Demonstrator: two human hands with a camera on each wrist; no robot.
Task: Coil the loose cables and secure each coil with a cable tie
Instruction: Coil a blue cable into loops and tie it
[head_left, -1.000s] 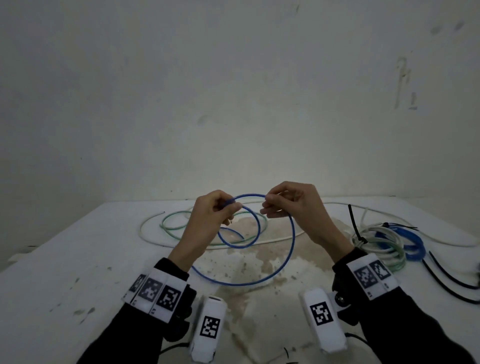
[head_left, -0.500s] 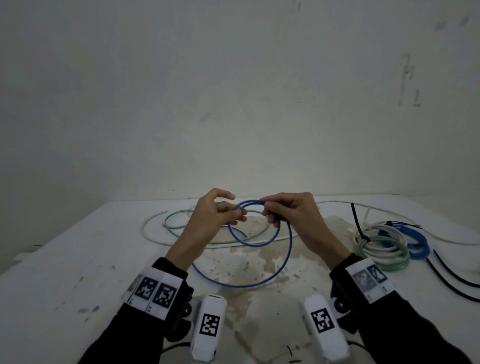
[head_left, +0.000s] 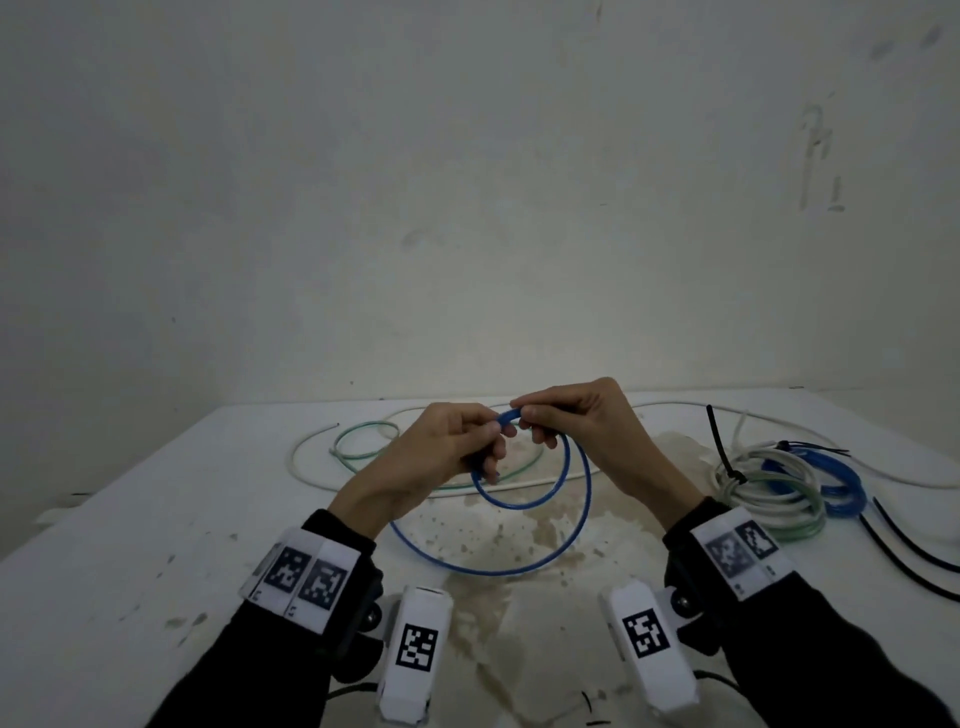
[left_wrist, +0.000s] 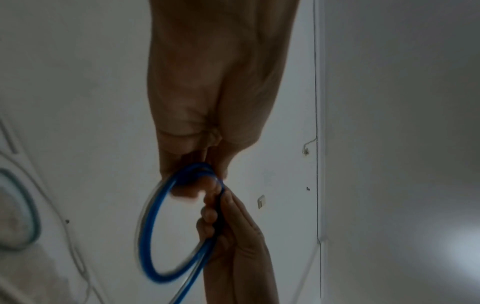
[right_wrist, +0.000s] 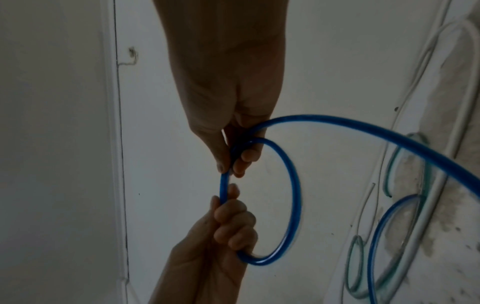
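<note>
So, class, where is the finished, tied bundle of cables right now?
In the head view the tied bundle lies on the table, right of the right hand, next to a blue coil.

No legible txt, only b/w square code tags on wrist bands (head_left: 306, 574), cam housings (head_left: 415, 649)

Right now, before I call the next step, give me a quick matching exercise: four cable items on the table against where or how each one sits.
Things:
1. blue cable
2. green cable
3. tied bundle
4. loose black ties

States:
A. lying flat on the table behind the left hand
B. at the right edge, beyond the bundle
C. pinched by both hands, left and right hand, in a small loop
D. coiled white and green, already cinched with a black tie

Pairs: 1-C, 2-A, 3-D, 4-B
</note>
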